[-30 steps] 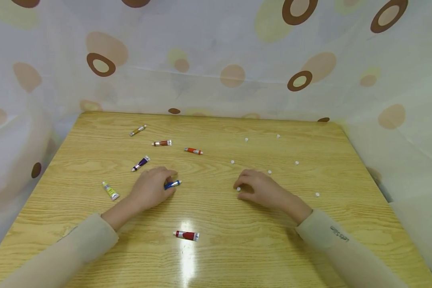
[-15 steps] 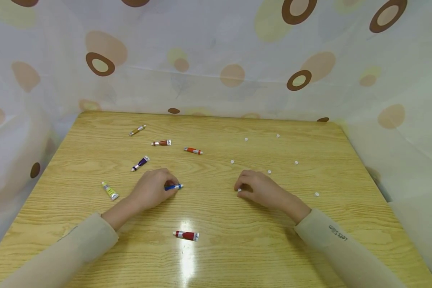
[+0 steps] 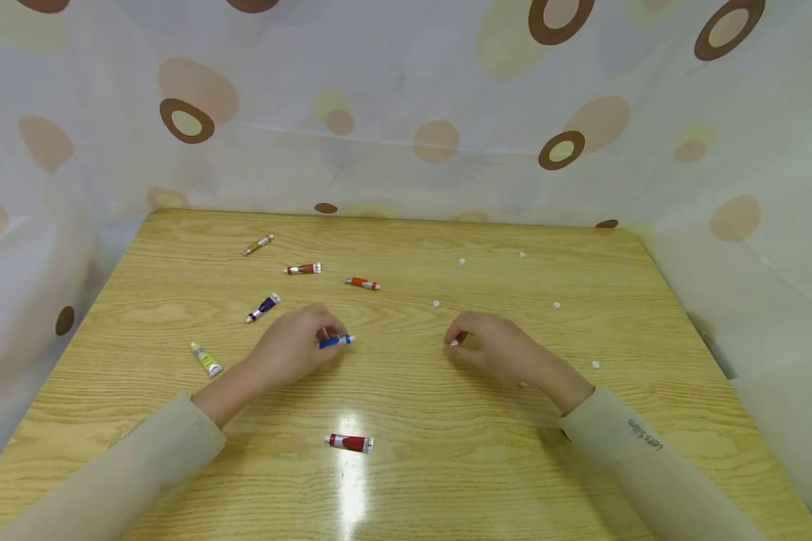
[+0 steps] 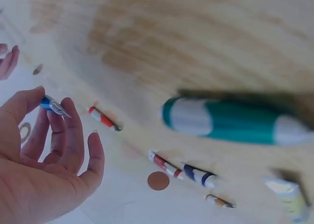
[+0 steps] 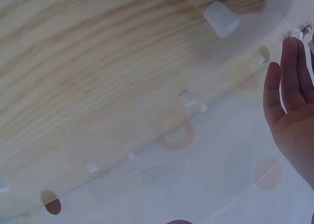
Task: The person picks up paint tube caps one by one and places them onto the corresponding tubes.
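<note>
Left hand (image 3: 292,343) pinching one blue tube (image 3: 334,342), right hand (image 3: 504,347) one white cap (image 3: 454,343)

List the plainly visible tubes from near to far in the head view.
Dark red tube → yellow tube → purple tube → orange-red tube → brown tube → gold tube. Blue tube, held by left hand: place unclear.
</note>
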Available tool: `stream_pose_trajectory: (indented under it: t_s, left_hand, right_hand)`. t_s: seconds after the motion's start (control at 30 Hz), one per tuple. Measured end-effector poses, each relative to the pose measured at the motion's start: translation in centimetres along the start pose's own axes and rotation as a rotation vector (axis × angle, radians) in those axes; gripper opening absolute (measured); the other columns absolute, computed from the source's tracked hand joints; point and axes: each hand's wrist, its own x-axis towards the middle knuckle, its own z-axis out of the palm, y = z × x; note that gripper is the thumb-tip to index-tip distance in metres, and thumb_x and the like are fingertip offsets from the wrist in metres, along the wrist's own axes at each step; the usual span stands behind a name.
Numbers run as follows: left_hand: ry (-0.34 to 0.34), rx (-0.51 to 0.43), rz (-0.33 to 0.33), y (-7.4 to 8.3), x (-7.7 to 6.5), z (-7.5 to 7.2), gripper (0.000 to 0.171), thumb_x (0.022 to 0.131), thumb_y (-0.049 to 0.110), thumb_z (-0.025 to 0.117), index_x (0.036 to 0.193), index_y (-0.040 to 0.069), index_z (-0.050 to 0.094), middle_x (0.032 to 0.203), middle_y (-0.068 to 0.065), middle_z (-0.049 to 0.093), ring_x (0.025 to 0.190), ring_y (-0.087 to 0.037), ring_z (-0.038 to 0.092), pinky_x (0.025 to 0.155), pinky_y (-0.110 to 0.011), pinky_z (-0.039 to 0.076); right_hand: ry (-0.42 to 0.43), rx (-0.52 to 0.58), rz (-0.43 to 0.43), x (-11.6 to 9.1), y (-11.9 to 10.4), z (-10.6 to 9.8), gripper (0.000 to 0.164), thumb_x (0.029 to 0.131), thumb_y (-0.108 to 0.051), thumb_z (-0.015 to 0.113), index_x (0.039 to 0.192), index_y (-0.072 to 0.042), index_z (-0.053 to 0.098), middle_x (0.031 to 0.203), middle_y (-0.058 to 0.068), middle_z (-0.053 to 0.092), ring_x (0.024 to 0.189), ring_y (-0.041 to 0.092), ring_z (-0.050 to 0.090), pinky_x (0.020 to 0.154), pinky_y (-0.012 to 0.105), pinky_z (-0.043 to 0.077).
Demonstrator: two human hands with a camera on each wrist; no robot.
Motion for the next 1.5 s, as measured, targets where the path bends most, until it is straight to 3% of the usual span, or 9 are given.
stream_pose_trajectory:
  t_s: [0.33,0.77,1.2,1.5]
  left_hand:
    - [0.040,-0.009,0.066,1.7,0.7,-1.5,0.013,0.092,0.020,0.078,0.103,0.012,0.078,0.099,0.000,0.070,0.085,-0.013,0.069,0.067,-0.026,0.054]
    - [0.028,-0.022,0.126,2.7,1.1,-1.4,0.009,0.093,0.018,0.077,0.100,0.013,0.077,0.097,0.002,0.071,0.084,-0.012,0.070,0.069,-0.026,0.054]
    - [0.016,-0.022,0.136,3.9,1.5,-1.5,0.009,0.093,0.020,0.077,0.101,0.014,0.077,0.099,0.001,0.074,0.083,-0.010,0.070,0.070,-0.025,0.054]
    - [0.023,-0.036,0.156,4.4,2.0,-1.3,0.010,0.093,0.021,0.077,0.102,0.015,0.077,0.103,0.002,0.074,0.084,-0.009,0.070,0.072,-0.025,0.055]
  right_hand:
    - [0.087,0.025,-0.047,0.1,-0.4,-1.5,0.011,0.096,-0.007,0.071,0.106,-0.007,0.073,0.103,0.003,0.075,0.096,0.018,0.070,0.085,0.042,0.059]
    - [0.160,0.077,-0.100,-0.1,-0.4,-1.6,0.012,0.094,-0.002,0.071,0.106,-0.005,0.073,0.104,0.006,0.072,0.095,0.019,0.068,0.085,0.045,0.059]
    - [0.270,0.095,-0.170,-0.3,-0.1,-1.0,0.017,0.095,-0.001,0.069,0.112,-0.002,0.075,0.103,0.008,0.073,0.088,0.016,0.066,0.072,0.034,0.057]
    - [0.335,0.138,-0.120,-0.6,-0.4,-0.8,0.016,0.091,-0.007,0.077,0.102,-0.008,0.066,0.094,0.002,0.073,0.086,0.017,0.072,0.079,0.046,0.060]
